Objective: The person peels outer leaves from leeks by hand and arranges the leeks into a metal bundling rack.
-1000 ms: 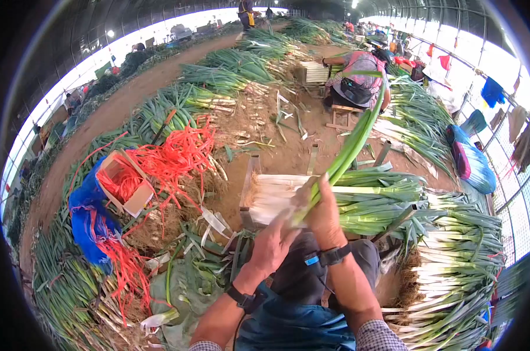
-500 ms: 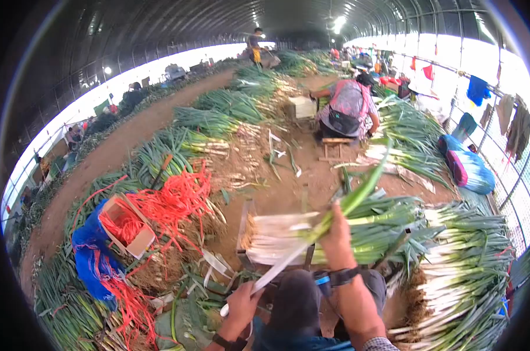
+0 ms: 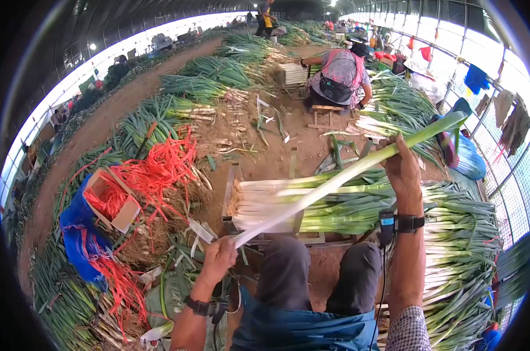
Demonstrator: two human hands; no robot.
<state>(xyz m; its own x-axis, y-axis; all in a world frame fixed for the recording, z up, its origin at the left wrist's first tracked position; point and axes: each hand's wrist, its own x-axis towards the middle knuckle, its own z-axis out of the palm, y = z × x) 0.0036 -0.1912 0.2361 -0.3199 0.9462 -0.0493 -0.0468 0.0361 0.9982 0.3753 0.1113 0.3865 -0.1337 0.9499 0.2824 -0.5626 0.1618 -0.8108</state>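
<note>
A long leek (image 3: 335,183) stretches slantwise across the view, its white end low at the left and its green leaves high at the right. My left hand (image 3: 220,255) is closed around the white end, which hides the root tip. Higher up, my right hand (image 3: 402,167) grips the same leek where the stem turns green. Beneath it, a row of leeks (image 3: 352,207) lies in a metal frame (image 3: 228,196), roots against the left side. The held leek passes above them.
Beside me at the right lies a big pile of leeks (image 3: 458,251). At the left are a cardboard box (image 3: 126,215), red strips (image 3: 165,167) and a blue sack (image 3: 80,240). A person (image 3: 338,76) sits ahead on a wooden stool (image 3: 326,117), among more leek piles.
Both hands have risen with the leek, the right hand moving farther up and right. The leek now lies more across the view, and the camera looks slightly lower.
</note>
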